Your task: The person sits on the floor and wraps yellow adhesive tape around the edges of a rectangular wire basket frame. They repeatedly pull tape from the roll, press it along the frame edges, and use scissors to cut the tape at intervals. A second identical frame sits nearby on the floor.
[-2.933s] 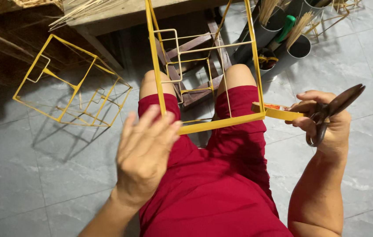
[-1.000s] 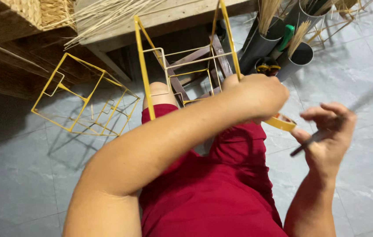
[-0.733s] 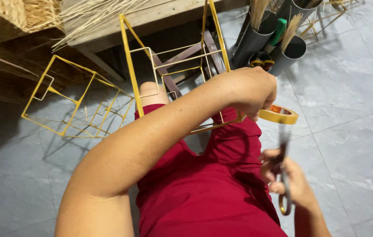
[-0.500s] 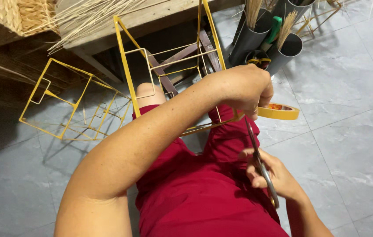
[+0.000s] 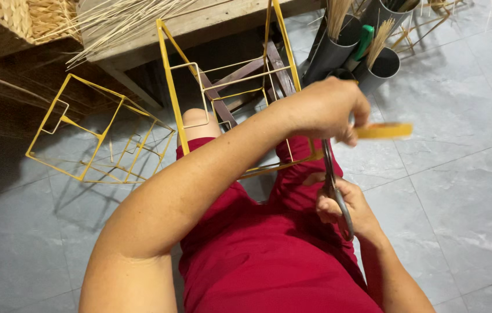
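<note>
Containers: dark grey plastic tubes (image 5: pixel 339 49) stand on the grey tiled floor (image 5: pixel 460 174) beyond the left hand; pale thin sticks and a green-handled tool (image 5: pixel 363 42) poke out of them.
Left hand: left hand (image 5: pixel 327 107) reaches across the lap, fingers curled shut on a flat yellow tape roll (image 5: pixel 382 131).
Tape roll: seen edge-on, long axis level, jutting to the right of the left fingers.
Right hand: right hand (image 5: pixel 347 208) sits below the left, fingers closed around the handles of grey metal scissors (image 5: pixel 332 179).
Scissors: long axis near upright, blades pointing up toward the left fingers.
Frame: yellow-taped wire box frame (image 5: pixel 228 87) rests on the red-clad lap, just left of both hands.
Second frame: a similar yellow wire frame (image 5: pixel 98 136) lies on the floor, well apart to the left.
</note>
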